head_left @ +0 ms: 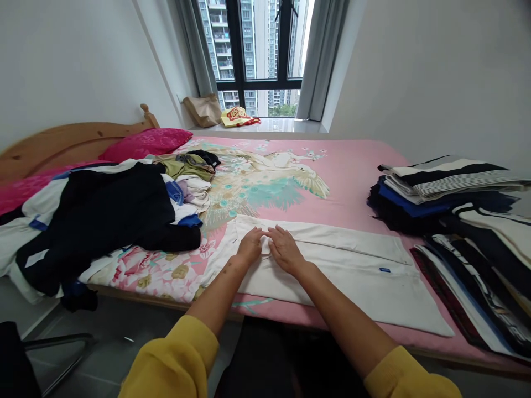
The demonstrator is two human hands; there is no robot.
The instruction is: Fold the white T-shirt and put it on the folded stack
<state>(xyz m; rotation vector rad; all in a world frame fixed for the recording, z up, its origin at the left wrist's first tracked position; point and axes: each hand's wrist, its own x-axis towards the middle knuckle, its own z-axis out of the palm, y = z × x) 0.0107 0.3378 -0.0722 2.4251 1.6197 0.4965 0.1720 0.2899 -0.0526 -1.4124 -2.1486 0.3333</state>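
Observation:
A cream-white garment (352, 271) lies spread flat on the pink bed sheet (344, 166), with a small blue tag near its right side. My left hand (249, 246) and my right hand (284, 249) rest side by side on its left part, at the neckline. The fingers of both hands are stretched out flat and press on the cloth. Both arms wear yellow sleeves.
A heap of unfolded dark and white clothes (103, 221) lies on the bed's left. Folded striped and dark clothes (456, 193) are stacked on the right. Pink pillows (145, 142) lie by the wooden headboard. A brown bag (203, 110) sits on the window sill.

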